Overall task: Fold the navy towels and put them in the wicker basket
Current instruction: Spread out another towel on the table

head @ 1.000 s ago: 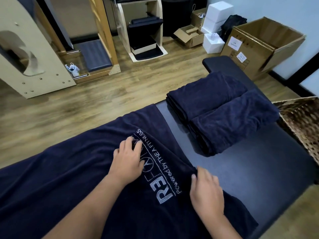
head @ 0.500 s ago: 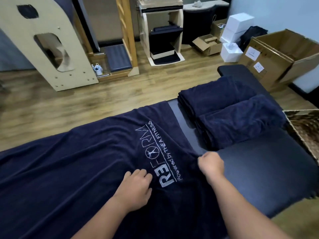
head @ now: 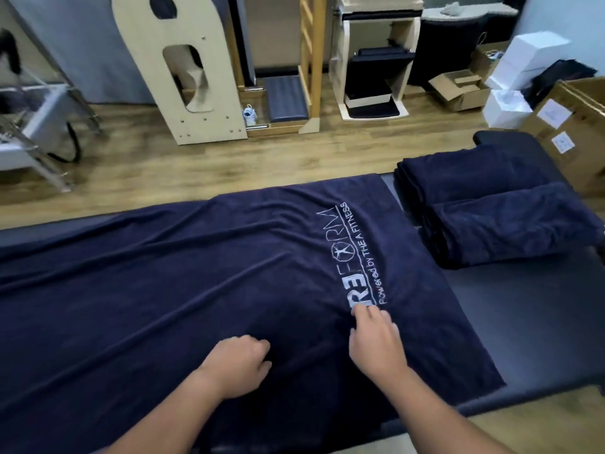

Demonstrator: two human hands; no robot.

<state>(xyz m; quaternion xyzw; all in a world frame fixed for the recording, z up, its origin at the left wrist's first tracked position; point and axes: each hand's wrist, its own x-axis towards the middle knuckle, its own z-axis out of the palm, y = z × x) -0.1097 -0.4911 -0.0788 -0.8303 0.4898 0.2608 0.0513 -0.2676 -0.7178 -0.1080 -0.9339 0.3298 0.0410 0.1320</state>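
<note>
The navy towel [head: 196, 290] lay spread flat on the padded surface [head: 523, 322], with its long axis running left to right across the view. Its printed logo [head: 347, 257] sat near the right end. Both hands rested on the near half of the cloth, close together.

The left hand [head: 239, 365] had its fingers curled into the fabric, apparently bunching a fold; a firm grip could not be confirmed. The right hand [head: 376, 342] lay with fingers extended, fingertips pressing the cloth just at the lower end of the logo, grasping nothing.

The towel's free right edge lay nearer the right hand; the bulk of its length extended away to the left. A lengthwise fold would probably require reaching for one end.

Compared with the frame half a second earlier, the right hand had left the right edge and opened, and the left hand had curled.

The folded towels [head: 491, 204] sat stacked at the right. The wicker basket was not in view.
</note>
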